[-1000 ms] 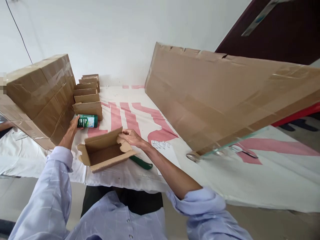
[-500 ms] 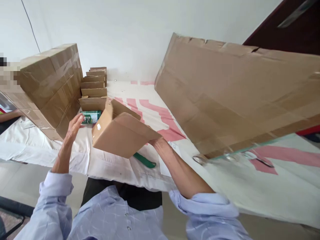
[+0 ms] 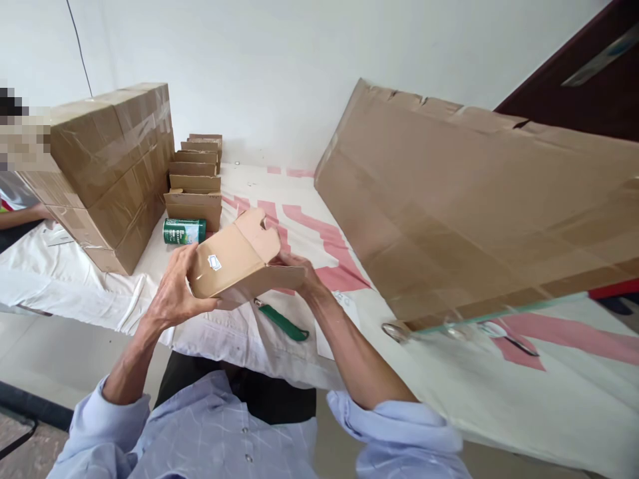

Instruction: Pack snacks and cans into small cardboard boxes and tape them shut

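Note:
A small brown cardboard box (image 3: 234, 256) with a white label is held tilted above the table between both of my hands. My left hand (image 3: 177, 289) grips its left end, thumb along the near side. At the right end, my right hand (image 3: 302, 269) holds the box by its flaps; part of its fingers is hidden behind the cardboard. Just beyond the box, a green can (image 3: 184, 231) lies on its side. Below the box a green-handled tool (image 3: 282, 322), perhaps a cutter, rests on the cloth.
Taped cartons (image 3: 114, 166) are stacked at the left, beside a row of open small boxes (image 3: 194, 183). A large cardboard sheet (image 3: 469, 206) stands at the right, with scissors (image 3: 514, 339) and a tape roll (image 3: 394, 331) near its lower edge. Another person's arm (image 3: 24, 216) shows at far left.
My left hand has moved from beside the green can onto the box's left end. The box has turned, so its labelled face and end flaps now show upward.

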### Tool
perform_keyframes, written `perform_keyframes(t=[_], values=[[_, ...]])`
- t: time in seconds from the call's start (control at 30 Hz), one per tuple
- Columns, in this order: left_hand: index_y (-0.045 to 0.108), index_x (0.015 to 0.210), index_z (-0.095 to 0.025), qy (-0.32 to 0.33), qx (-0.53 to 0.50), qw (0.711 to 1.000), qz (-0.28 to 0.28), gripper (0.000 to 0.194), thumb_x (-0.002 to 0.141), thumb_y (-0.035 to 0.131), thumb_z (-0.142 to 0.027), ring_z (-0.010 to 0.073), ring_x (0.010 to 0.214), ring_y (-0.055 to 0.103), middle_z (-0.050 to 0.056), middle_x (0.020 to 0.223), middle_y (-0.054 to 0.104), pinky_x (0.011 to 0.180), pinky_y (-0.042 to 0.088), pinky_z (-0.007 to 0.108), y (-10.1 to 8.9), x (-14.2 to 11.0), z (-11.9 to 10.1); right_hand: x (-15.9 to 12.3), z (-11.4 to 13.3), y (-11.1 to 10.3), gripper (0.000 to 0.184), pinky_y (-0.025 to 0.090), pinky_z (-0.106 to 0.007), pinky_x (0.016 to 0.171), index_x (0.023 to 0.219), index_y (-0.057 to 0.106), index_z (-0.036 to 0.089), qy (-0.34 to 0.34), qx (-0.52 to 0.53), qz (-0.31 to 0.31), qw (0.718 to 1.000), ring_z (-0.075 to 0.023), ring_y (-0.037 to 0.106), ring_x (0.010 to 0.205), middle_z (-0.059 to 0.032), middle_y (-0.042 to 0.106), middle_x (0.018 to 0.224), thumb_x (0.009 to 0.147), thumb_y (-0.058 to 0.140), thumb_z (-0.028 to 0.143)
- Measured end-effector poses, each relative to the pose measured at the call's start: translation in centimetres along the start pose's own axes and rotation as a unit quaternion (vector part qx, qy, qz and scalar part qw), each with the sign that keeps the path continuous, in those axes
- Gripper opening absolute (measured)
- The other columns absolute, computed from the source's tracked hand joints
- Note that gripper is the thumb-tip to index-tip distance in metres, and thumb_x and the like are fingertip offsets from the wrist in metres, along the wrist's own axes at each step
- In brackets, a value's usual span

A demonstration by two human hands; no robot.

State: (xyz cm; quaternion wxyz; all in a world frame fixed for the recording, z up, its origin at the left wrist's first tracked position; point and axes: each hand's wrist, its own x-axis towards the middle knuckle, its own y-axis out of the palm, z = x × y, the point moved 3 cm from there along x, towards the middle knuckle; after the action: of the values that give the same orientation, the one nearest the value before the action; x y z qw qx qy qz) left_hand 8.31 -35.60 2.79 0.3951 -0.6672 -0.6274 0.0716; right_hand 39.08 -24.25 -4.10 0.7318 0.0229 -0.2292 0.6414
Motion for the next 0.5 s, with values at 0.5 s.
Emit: perform_keyframes(t=[0.5], values=[[0.04,0.158,-0.02,0.101,0.139,0.985,-0.019,0.108,0.066,0.094,-0.037,0.0466,0.141,0.054,0.022,0.154,0.057,0.115,0.048,0.066,4.0,-0.8,-2.9,-6.2,14.7,3.3,0.021,0.06,-0.041,0.088,0.105,0.078,0.021,-0.385,-0.253,0.127,0.878,-0.024,0.069,0.099,-0.0082,0.074,0.103,0.102,0.06,0.01]])
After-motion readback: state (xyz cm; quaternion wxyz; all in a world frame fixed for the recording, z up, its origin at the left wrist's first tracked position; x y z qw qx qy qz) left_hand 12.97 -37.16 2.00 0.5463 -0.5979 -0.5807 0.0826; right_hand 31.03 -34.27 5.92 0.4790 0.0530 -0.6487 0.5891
